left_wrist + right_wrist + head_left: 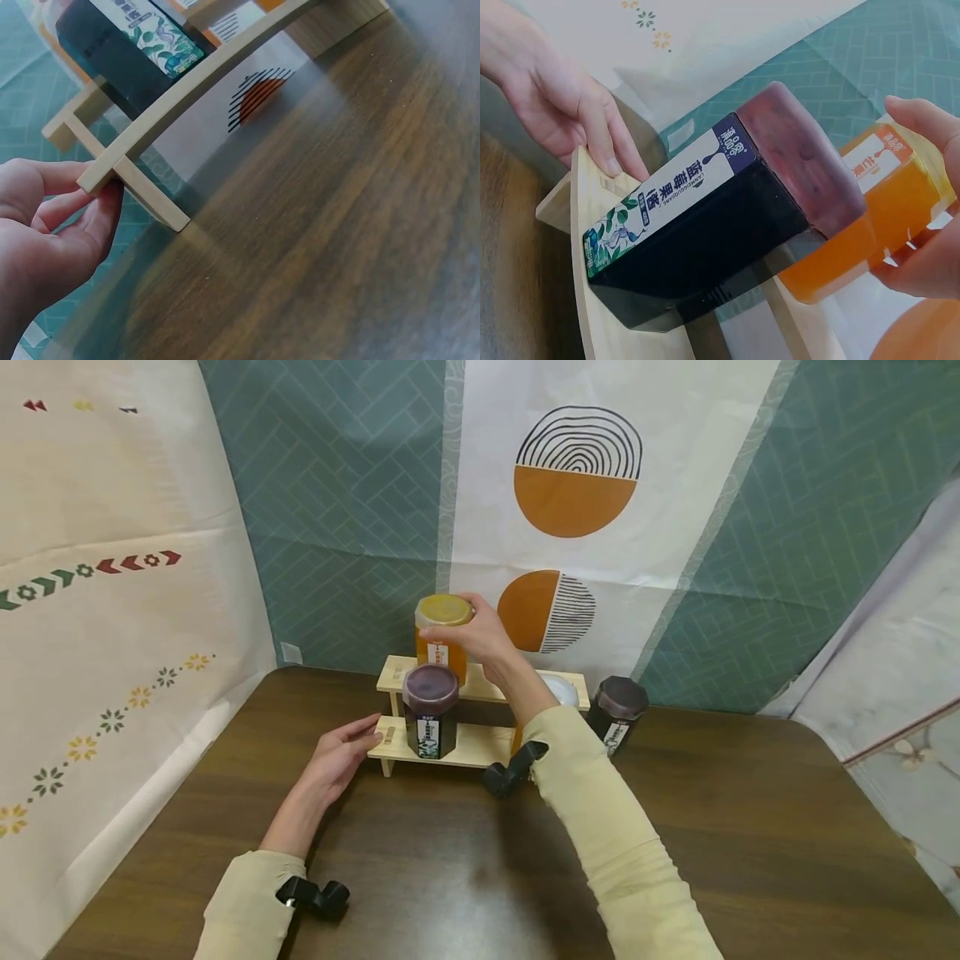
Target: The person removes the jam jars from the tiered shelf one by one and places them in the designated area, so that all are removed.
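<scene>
My right hand [483, 631] grips a jar of orange jam [441, 652] with a yellow lid near its top, at the left part of the upper board of a two-tier wooden rack [483, 745]. In the right wrist view, thumb and fingers sit on opposite sides of this jar. My left hand [341, 764] pinches the left end of the lower board; the left wrist view shows fingers above and below the wood. On that board stands a dark blueberry jam jar [431, 718] with a purple lid, upright, in front of the orange one.
A jar with a whitish lid [561, 688] is partly hidden behind my right wrist at the rack's right part. Another dark jar [618, 710] stands on the brown table [420, 868] right of the rack. A patterned cloth [337, 527] hangs close behind.
</scene>
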{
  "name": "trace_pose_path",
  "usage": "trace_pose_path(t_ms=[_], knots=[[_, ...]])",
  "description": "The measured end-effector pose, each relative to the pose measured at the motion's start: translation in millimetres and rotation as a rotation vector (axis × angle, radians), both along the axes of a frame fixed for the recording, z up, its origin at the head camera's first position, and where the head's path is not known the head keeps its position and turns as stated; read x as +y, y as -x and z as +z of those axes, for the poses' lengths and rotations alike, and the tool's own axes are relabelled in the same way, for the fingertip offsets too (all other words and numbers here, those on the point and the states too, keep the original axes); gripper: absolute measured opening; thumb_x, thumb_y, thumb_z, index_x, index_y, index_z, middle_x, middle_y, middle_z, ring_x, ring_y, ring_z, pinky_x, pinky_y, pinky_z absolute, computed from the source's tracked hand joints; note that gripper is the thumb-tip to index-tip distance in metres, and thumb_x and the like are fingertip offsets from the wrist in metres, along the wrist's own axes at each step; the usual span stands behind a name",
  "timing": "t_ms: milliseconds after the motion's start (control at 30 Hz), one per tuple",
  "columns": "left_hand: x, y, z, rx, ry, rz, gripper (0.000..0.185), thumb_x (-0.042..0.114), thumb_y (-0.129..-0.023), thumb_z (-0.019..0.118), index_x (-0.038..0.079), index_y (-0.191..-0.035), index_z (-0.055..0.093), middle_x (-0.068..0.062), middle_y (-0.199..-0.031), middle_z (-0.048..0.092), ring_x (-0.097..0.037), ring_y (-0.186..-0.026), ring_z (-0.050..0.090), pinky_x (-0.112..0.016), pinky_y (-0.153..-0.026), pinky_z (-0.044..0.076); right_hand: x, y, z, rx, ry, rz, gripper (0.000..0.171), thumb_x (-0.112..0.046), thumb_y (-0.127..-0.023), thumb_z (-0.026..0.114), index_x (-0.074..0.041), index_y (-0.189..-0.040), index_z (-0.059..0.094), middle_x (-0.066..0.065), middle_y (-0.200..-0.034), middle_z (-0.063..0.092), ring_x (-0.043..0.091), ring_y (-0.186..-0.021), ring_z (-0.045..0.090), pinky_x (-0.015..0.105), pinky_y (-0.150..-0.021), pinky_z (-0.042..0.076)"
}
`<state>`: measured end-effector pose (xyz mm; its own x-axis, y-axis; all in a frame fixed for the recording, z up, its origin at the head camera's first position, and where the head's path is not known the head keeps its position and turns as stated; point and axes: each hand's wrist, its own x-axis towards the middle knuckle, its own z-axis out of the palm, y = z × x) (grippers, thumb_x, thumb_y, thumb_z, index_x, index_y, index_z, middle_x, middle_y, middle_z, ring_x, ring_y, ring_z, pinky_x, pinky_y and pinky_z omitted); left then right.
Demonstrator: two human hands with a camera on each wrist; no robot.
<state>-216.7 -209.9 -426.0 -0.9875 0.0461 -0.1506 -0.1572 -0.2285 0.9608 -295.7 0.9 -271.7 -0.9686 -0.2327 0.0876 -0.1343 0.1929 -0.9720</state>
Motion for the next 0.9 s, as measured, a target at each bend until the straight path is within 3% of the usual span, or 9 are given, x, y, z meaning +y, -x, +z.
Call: trace_pose_path(t_ms=[200, 467, 667, 900], knots=[[0.6, 0.0, 0.3, -0.003, -0.011, 0.006, 0.053, 0.0, -0.088, 0.054, -0.005, -0.136, 0.033, -0.02, -0.138, 0.032, -0.016, -0.114, 0.041, -0.017, -0.087, 0.04, 4.8, 1.4, 4.0, 0.022, 0.004, 0.023, 0.068, -0.02, -0.067, 0.08, -0.011, -0.124, 0.044, 0.004, -0.106, 0.055, 0.019, -0.094, 0.051, 0.03, -0.083, 0.042], [0.4, 0.8, -1.7, -0.009, -0.005, 0.005, 0.053, 0.001, -0.089, 0.053, -0.004, -0.137, 0.032, -0.019, -0.139, 0.03, -0.015, -0.114, 0.041, -0.017, -0.085, 0.041, 26.6, -1.8, 27.7, 0.059, 0.038, 0.048, 0.065, -0.021, -0.069, 0.078, -0.016, -0.124, 0.045, 0.004, -0.107, 0.055, 0.02, -0.096, 0.051, 0.034, -0.085, 0.041], [0.9, -0.6, -1.2, -0.007, -0.011, 0.004, 0.053, 0.001, -0.089, 0.053, -0.005, -0.137, 0.032, -0.021, -0.138, 0.031, -0.011, -0.107, 0.046, -0.017, -0.084, 0.042, 52.2, -4.2, 39.7, 0.08, 0.099, 0.051, 0.062, -0.023, -0.07, 0.077, -0.015, -0.123, 0.045, 0.008, -0.106, 0.055, 0.024, -0.093, 0.052, 0.035, -0.083, 0.044], [0.8, -0.8, -2.3, 0.0, -0.003, -0.008, 0.054, 0.002, -0.09, 0.053, -0.005, -0.138, 0.03, -0.02, -0.14, 0.028, -0.009, -0.107, 0.045, -0.016, -0.084, 0.041, 93.3, -9.5, 43.1, 0.155, 0.067, 0.041, 0.058, -0.025, -0.076, 0.072, -0.014, -0.125, 0.044, 0.009, -0.109, 0.052, 0.025, -0.094, 0.048, 0.038, -0.084, 0.041]])
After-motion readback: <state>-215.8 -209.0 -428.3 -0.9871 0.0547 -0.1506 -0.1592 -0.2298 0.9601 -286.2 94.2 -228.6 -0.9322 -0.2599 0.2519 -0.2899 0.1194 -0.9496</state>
